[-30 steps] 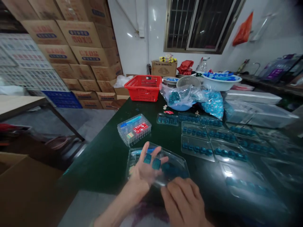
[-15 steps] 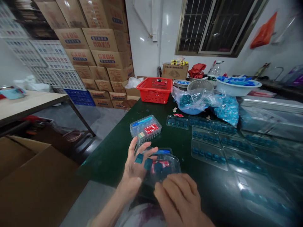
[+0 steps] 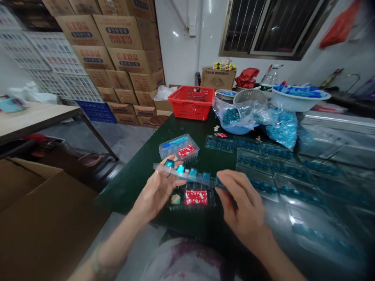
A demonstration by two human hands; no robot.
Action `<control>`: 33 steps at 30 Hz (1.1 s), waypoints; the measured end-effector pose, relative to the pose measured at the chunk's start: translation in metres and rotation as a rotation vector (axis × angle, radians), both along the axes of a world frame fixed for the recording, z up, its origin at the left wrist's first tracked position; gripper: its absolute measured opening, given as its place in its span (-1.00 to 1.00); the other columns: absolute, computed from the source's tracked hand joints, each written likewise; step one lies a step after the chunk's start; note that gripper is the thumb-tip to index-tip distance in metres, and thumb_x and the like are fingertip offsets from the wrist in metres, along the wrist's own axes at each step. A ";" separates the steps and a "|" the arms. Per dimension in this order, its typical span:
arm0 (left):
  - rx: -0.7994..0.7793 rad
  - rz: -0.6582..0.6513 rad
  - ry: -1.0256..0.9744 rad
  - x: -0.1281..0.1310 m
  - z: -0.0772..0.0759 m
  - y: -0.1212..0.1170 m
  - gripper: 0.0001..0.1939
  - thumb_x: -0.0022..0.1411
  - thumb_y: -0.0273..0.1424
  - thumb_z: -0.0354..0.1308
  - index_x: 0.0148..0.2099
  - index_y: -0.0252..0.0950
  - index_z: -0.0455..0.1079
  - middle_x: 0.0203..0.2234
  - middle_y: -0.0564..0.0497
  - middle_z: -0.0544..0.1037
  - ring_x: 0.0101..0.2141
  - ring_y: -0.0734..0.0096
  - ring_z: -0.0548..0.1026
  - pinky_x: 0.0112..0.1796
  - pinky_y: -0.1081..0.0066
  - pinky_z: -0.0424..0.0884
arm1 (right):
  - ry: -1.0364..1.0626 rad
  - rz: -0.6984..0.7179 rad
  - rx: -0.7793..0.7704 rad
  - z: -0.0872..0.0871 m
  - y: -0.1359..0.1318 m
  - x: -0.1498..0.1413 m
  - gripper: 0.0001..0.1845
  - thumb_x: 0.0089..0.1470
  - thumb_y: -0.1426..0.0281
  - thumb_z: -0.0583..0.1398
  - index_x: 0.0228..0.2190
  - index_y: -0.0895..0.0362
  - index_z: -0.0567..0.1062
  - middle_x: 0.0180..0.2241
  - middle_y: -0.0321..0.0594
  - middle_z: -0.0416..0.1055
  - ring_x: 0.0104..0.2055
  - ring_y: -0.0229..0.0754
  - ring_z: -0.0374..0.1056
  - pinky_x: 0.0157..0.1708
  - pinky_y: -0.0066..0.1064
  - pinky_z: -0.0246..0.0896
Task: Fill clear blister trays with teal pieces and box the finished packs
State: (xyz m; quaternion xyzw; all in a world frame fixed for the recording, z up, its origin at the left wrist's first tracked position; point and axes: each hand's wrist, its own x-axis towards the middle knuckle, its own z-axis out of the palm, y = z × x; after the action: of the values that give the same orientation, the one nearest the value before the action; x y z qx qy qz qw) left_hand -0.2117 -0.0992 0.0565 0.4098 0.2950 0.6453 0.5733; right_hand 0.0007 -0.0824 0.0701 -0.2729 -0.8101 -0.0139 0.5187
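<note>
Both my hands hold a clear plastic tray (image 3: 187,174) with a row of blue pieces, level above the green table (image 3: 140,171). My left hand (image 3: 159,187) grips its left end, fingers closed around the edge. My right hand (image 3: 238,203) pinches its right end. Directly under the tray lies an open clear case (image 3: 193,197) with a red card and a small coloured piece inside. A second closed case (image 3: 179,147) with a red card and a blue pen-like item sits just beyond.
Several clear trays of blue pieces (image 3: 258,164) cover the table to the right. A red basket (image 3: 191,102), bags of blue pieces (image 3: 237,117) and a white bowl (image 3: 300,99) stand at the back. A cardboard box (image 3: 43,210) is at lower left, stacked cartons behind.
The tray, held tilted near the table by my left palm, is now raised flat between both hands. My right hand moved from the near edge to the tray's right end. The case underneath is uncovered.
</note>
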 end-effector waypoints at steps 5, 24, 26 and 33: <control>-0.163 0.112 0.622 -0.028 -0.001 -0.012 -0.61 0.26 -0.17 -0.10 -0.22 -0.39 0.38 -0.39 -0.09 0.47 -0.40 0.36 0.40 -0.36 0.44 0.31 | 0.048 0.039 -0.344 0.005 0.018 -0.002 -0.52 0.06 0.49 0.09 0.04 0.07 0.22 -0.23 -0.21 0.37 -0.22 -0.24 0.31 -0.20 -0.35 0.26; -0.362 0.141 1.752 -0.027 -0.047 0.003 -0.54 0.25 -0.10 -0.22 -0.53 -0.29 0.21 -0.60 0.01 0.36 -0.53 0.34 0.34 -0.49 0.44 0.10 | -0.249 -0.188 -0.788 -0.090 0.073 -0.015 -0.61 0.02 0.30 0.08 -0.07 0.10 0.37 -0.17 -0.15 0.26 -0.17 -0.16 0.25 -0.22 -0.31 0.21; -0.331 0.227 1.825 -0.023 -0.048 0.001 -0.58 0.22 -0.07 -0.15 -0.45 -0.28 0.25 -0.54 0.00 0.38 -0.51 0.31 0.35 -0.50 0.42 0.11 | -0.267 -0.193 -0.790 -0.093 0.071 -0.014 -0.61 0.03 0.30 0.08 -0.08 0.11 0.37 -0.17 -0.14 0.26 -0.12 -0.12 0.22 -0.19 -0.29 0.20; 0.234 0.213 1.743 -0.002 -0.039 0.010 -0.45 0.04 -0.06 0.13 -0.01 -0.29 0.22 -0.06 -0.20 0.24 -0.05 0.06 0.22 -0.13 0.19 0.24 | -0.223 -0.227 -0.778 -0.100 0.072 -0.015 -0.55 -0.01 0.27 0.12 -0.04 0.08 0.32 -0.18 -0.15 0.29 -0.12 -0.10 0.21 -0.18 -0.24 0.18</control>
State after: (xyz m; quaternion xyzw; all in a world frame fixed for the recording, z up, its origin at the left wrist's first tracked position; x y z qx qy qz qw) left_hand -0.2141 -0.0895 0.0175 0.7821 0.5956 0.1797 0.0362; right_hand -0.0146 -0.0104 -0.0294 -0.5329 -0.7709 0.2065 0.2812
